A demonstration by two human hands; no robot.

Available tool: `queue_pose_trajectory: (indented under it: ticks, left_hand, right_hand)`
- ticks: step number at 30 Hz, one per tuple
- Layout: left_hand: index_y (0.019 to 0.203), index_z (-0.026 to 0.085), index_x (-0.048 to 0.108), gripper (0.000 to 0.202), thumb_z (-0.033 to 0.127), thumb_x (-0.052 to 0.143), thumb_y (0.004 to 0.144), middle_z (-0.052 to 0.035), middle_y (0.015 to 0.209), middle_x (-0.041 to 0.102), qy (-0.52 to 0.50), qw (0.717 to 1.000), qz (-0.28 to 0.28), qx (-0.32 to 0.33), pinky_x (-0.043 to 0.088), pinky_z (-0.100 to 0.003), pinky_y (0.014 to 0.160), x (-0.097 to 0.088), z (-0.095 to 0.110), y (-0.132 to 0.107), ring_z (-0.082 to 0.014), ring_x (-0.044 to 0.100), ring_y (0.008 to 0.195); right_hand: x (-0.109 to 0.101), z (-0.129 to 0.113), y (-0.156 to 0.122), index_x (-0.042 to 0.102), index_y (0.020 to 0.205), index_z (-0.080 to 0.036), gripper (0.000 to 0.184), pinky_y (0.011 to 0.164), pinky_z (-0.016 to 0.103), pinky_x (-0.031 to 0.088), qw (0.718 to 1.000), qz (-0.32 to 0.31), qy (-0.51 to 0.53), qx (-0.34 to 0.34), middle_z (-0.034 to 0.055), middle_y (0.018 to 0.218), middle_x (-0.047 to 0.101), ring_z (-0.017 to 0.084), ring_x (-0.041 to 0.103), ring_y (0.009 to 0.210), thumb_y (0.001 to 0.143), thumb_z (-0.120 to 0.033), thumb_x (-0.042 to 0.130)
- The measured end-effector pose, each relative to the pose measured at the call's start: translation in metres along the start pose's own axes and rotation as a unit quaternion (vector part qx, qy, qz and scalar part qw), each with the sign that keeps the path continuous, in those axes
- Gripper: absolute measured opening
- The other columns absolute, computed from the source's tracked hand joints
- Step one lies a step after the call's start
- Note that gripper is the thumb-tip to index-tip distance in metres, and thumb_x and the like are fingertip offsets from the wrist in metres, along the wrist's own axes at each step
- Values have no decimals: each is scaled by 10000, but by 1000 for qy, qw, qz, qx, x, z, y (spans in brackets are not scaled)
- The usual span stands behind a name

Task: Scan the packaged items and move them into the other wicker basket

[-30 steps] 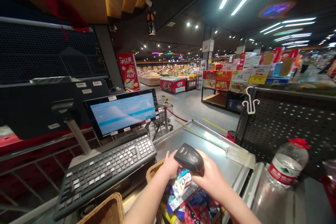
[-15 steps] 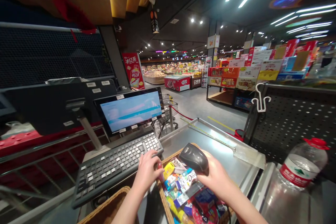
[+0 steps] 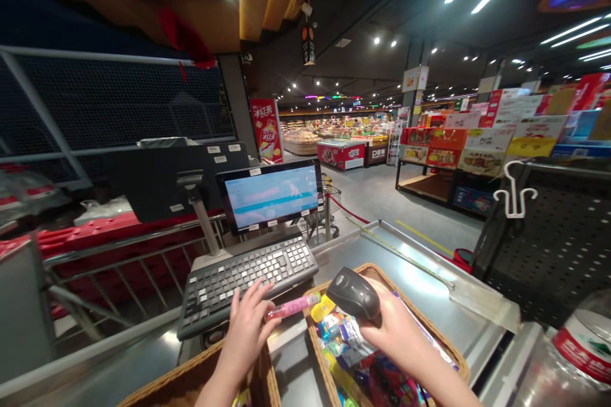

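Observation:
My left hand [image 3: 248, 331] is shut on a slim pink tube [image 3: 293, 306] with a pale cap, held out sideways just above the basket's near-left rim. My right hand [image 3: 389, 334] grips a black handheld barcode scanner [image 3: 353, 294], its head over the basket. Below both hands sits a wicker basket [image 3: 377, 273], heaped with brightly wrapped sweets and snacks [image 3: 344, 337]. A second wicker basket [image 3: 167, 385] lies under my left forearm, its contents mostly hidden. Just beyond my left hand is a black keyboard [image 3: 248, 283].
A checkout monitor [image 3: 270, 196] stands behind the keyboard. A steel counter [image 3: 429, 273] runs to the right, with a large water bottle [image 3: 585, 350] beside it. Railings [image 3: 133, 248] lie left; a shopping cart [image 3: 329, 210] and shelves of boxed goods [image 3: 482, 140] stand beyond.
My left hand has moved left and up from the basket, and the pink tube now shows clearly in its fingers. The scanner stays in my right hand, and the view has swung slightly left.

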State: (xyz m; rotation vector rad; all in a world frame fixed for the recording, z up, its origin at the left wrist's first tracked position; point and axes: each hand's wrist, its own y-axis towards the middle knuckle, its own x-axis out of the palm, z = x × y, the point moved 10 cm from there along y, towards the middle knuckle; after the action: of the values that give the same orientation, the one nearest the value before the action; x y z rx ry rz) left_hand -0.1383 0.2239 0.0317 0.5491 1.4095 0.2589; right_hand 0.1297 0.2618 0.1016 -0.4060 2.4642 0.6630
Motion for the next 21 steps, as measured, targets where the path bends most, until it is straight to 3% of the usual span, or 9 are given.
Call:
queue_pose_trajectory:
  ticks: [10, 15, 21]
  left_hand:
    - [977, 235, 676, 180, 364, 564, 919, -103, 1333, 626, 111, 977, 180, 9, 96, -612, 1180, -105, -21, -32, -320, 438, 1363]
    - [1004, 234, 676, 192, 371, 568, 923, -93, 1317, 643, 126, 972, 201, 3, 97, -608, 1183, -131, -25, -45, -314, 475, 1337]
    - [998, 237, 677, 185, 374, 583, 917, -81, 1302, 656, 135, 968, 213, -1, 84, -590, 1195, -147, -30, -57, -302, 516, 1305]
  right_hand:
    - [52, -51, 4, 648, 1147, -191, 567, 1124, 517, 362, 993, -59, -25, -94, 111, 1244, 654, 316, 502, 1292, 605, -74, 532]
    - [69, -64, 2, 640, 1148, -183, 588, 1126, 506, 363, 992, -65, -27, -107, 114, 1220, 662, 310, 505, 1288, 579, -75, 538]
    - [77, -80, -1, 656, 1111, -196, 556, 1140, 505, 343, 989, -78, -22, -128, 97, 1173, 675, 302, 503, 1281, 588, -59, 525]
